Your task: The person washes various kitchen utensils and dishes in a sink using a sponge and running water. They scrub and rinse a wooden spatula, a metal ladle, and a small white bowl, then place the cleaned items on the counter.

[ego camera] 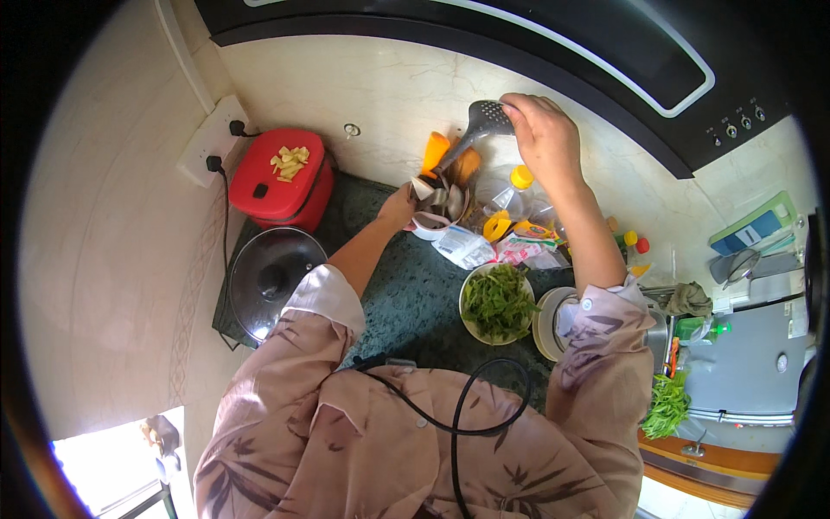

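Observation:
My right hand (543, 133) is raised near the wall, its fingers pinching the edge of a dark perforated skimmer (487, 118). The skimmer's handle slants down to the left, into a utensil holder (430, 227) on the dark green stone counter (415, 292). At that holder's left side is my left hand (397, 209), gripping it; some fingertips are hidden. A white pointed piece (422, 188), metal spoons (455, 202), an orange handle (435, 152) and a brown wooden utensil (465, 165) stick up from the holder.
Plastic packets (463, 246) and a yellow-capped bottle (512, 194) crowd the holder's right. Nearer are a bowl of leafy greens (498, 305) and stacked bowls (550, 324). At left, a lidded pan (272, 279) adjoins a red appliance (279, 175) topped with sliced pieces (290, 162). A range hood (454, 32) overhangs.

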A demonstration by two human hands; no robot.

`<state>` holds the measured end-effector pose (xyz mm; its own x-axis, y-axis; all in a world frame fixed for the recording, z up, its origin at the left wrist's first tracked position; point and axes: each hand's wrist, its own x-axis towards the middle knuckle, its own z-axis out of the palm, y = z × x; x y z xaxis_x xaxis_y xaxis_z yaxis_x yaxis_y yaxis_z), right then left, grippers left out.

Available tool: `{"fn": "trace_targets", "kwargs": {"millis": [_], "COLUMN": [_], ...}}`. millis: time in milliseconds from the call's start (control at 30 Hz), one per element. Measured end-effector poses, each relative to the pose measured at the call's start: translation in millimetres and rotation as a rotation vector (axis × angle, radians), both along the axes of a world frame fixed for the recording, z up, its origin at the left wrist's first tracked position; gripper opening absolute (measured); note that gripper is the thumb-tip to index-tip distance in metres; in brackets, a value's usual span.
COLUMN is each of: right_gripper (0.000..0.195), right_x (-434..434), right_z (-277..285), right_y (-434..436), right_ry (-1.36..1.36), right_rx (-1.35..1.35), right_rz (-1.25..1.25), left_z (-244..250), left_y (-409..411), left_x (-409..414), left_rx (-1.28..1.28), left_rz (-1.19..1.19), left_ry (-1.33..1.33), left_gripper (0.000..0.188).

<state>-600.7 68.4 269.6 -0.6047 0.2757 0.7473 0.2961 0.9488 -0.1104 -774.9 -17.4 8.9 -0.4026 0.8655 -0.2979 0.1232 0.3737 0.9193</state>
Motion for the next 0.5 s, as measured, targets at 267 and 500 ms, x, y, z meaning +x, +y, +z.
{"fn": "trace_targets", "kwargs": {"millis": [267,500], "right_gripper": [0.014,0.018], "right_x": [-23,-54], "right_z": [-34,-32], "right_y": [-6,-8], "right_ry": [-0.190,-0.305], "right_rx": [0.158,0.086], "right_rz": [-0.026,-0.092], "left_z": [-7,17], "left_y": [7,-2], "left_x": [-10,6], "left_rx": [-0.080,-0.043], "left_rz": [-0.053,-0.003], "left_ry": [0.233,-0.052], "left_gripper": [0.031,0.038]}}
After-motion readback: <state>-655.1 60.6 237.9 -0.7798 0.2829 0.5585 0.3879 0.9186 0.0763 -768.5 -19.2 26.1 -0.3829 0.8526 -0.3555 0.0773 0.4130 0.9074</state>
